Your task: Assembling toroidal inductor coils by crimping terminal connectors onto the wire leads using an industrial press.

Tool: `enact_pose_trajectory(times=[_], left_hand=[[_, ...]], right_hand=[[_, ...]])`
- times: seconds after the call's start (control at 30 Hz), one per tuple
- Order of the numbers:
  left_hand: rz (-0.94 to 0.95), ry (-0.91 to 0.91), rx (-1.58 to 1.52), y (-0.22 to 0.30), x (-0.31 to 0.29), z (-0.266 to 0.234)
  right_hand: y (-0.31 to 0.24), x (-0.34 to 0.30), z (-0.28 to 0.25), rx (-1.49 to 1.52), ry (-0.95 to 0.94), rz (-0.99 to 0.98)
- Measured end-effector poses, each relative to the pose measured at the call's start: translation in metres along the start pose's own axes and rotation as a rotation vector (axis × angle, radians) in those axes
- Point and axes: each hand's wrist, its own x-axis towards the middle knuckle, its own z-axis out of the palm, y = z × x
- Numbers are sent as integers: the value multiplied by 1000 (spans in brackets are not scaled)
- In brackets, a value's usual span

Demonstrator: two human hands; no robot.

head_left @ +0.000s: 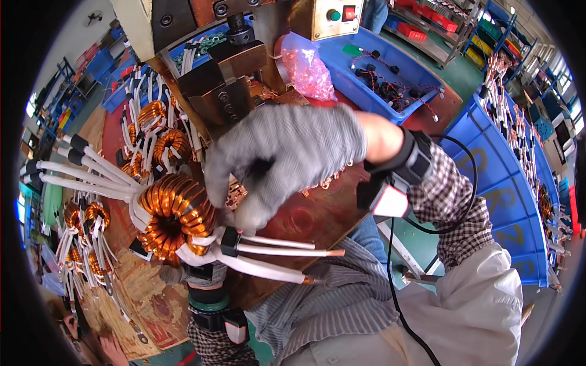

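A large toroidal copper coil (pixel 174 213) with thick white sleeved leads is raised above the bench in front of me. My left hand (pixel 177 275), in a grey glove, supports it from below; most of its fingers are hidden behind the coil. My right hand (pixel 290 155), also gloved in grey, curls over the bench beside the coil. Its thumb and forefinger tips come together near the black band (pixel 230 241) on the right-hand leads, and whatever lies between them is hidden. Small copper terminals (pixel 237 194) show through the gap under that hand.
A dark metal press (pixel 223 100) stands ahead, with a switch box (pixel 337 18) above. Beyond are a pink-filled plastic bag (pixel 305 70) and a blue tub (pixel 421 113) of wired parts. More coils (pixel 171 146) lie left. A blue bin (pixel 500 183) holds leads at right.
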Motion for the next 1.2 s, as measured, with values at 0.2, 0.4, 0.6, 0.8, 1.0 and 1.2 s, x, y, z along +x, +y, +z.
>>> enact_pose_trajectory(times=[0.2,0.4,0.6,0.8,1.0,1.2], left_hand=[[-114,-110,121,-13,1,6],[-254,-214,243,-17,8,9],[-30,-283,647,29,23,15],[96,-363,458,27,16,19],[-16,-426,363,20,24,22],[216,-206,394,14,24,15]], right_hand=[[54,8,23,570,343,27],[107,8,54,-136,551,-138],[45,-47,37,-650,438,-350],[47,-47,44,-1130,543,-248],[57,-44,28,-1158,591,-221],[69,-46,50,925,640,248]])
